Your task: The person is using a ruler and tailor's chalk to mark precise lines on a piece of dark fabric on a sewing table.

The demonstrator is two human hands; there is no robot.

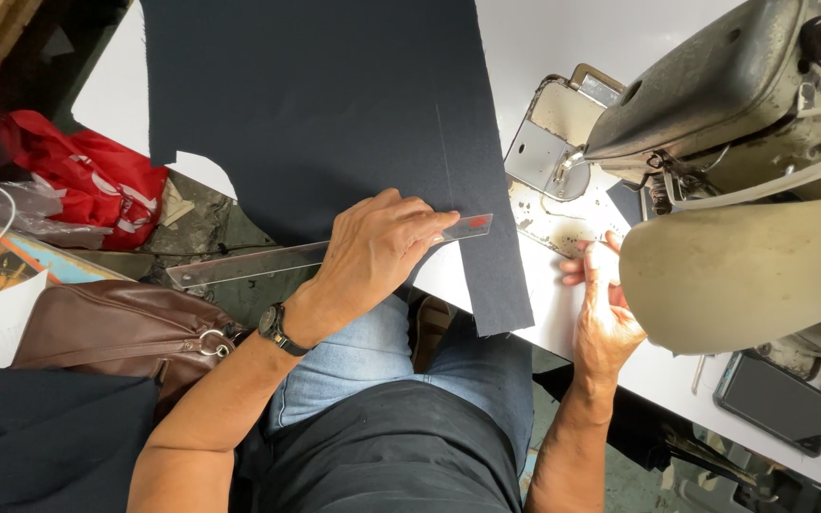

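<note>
I see the ruler, clear plastic, lying across the near edge of the fabric, its left part sticking out past the cloth over the gap by the worktop. Left hand is flat on top of it, fingers spread narrow and pressing down toward the ruler's right end, a watch on that wrist. Fabric is dark navy, spread flat on the white worktop, one strip hanging over the near edge above the jeans. Right hand is at the worktop edge just right of the fabric, fingers curled loosely; can't tell if it holds anything. Sewing machine sits right beside that hand, its body covering part of the fingers. Brown bag on the left, red bag behind it. Phone lies far right on the worktop.
</note>
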